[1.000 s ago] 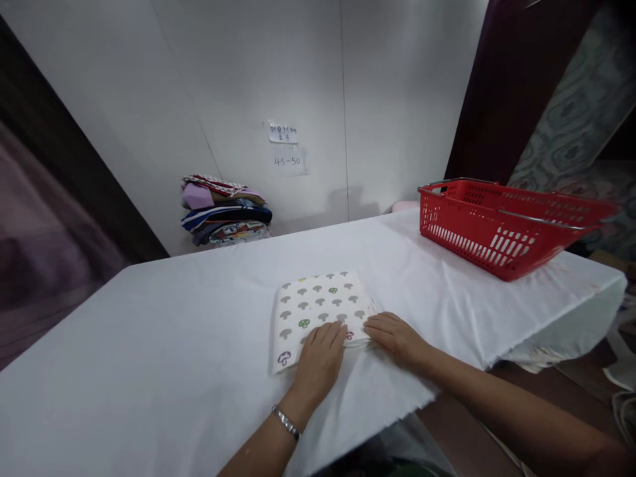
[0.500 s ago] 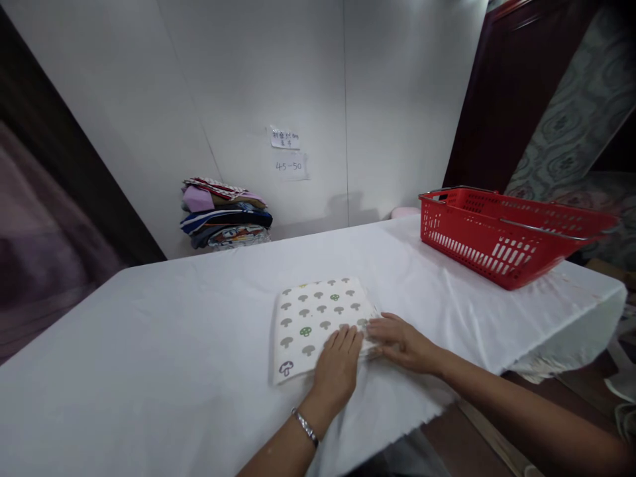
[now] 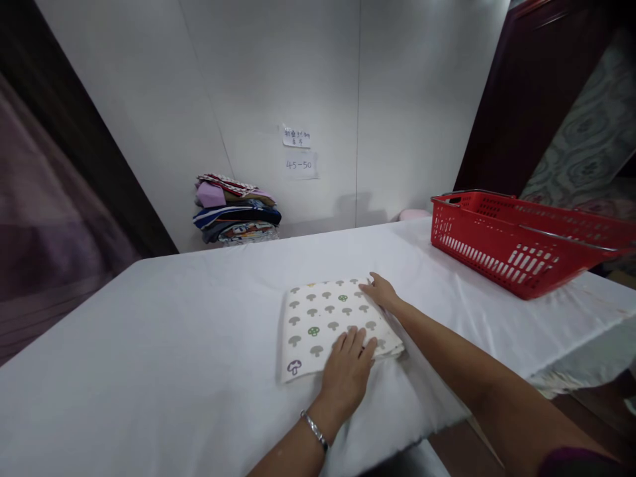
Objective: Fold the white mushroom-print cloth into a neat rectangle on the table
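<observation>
A folded white cloth [image 3: 325, 318] printed with grey, green and purple mushrooms lies flat on the white-covered table, its layers showing along the near right edge. My left hand [image 3: 348, 368], a silver bracelet on its wrist, rests on the cloth's near edge with the fingers stretched out. At the far right corner, my right hand [image 3: 380, 291] grips the cloth's edge, thumb on top and fingers beyond the edge, partly hidden.
A red plastic basket [image 3: 501, 248] with metal handles stands at the table's right side. Folded clothes [image 3: 236, 212] are piled against the wall at the back. Two paper notes [image 3: 301, 165] hang above. The white tablecloth [image 3: 173, 344] spreads to the left.
My right hand has moved from the cloth's near right side to its far right corner. My left hand stays on the near edge. The view has shifted slightly.
</observation>
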`<action>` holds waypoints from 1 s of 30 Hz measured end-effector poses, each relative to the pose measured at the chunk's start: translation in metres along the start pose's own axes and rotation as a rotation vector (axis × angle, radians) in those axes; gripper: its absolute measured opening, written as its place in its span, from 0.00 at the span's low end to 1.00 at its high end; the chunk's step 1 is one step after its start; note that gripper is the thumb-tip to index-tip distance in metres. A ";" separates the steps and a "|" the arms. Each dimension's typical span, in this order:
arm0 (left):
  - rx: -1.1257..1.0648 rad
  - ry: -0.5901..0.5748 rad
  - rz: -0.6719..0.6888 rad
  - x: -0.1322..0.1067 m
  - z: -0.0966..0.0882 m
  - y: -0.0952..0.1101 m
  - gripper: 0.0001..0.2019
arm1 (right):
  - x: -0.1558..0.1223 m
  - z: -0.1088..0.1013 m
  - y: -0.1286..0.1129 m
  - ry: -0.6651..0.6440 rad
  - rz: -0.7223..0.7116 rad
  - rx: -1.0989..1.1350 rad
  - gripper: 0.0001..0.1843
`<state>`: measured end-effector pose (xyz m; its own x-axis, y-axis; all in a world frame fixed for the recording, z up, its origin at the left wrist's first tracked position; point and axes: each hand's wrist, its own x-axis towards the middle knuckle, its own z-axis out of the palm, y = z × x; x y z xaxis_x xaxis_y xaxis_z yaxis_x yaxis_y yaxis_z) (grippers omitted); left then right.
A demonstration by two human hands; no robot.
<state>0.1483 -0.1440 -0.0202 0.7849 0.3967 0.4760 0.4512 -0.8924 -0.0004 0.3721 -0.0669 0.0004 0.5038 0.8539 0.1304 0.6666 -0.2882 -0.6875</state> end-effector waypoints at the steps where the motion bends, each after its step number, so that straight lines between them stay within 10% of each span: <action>1: -0.004 0.007 0.000 0.000 0.001 0.000 0.17 | 0.004 0.002 0.000 0.006 -0.006 -0.007 0.32; 12: -0.030 -0.062 -0.017 -0.004 0.004 0.000 0.19 | 0.006 0.002 0.000 0.005 -0.084 -0.142 0.30; 19: -0.079 -0.034 -0.034 -0.001 0.000 0.002 0.19 | -0.055 0.001 -0.037 -0.102 -0.649 -0.252 0.31; 30: -0.240 -0.092 -0.109 0.005 -0.035 -0.009 0.11 | -0.075 0.016 -0.020 -0.239 -0.588 -0.423 0.28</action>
<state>0.1337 -0.1416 0.0131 0.7772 0.5015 0.3800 0.4306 -0.8643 0.2600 0.3119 -0.1182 -0.0074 -0.0995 0.9749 0.1994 0.9664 0.1424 -0.2140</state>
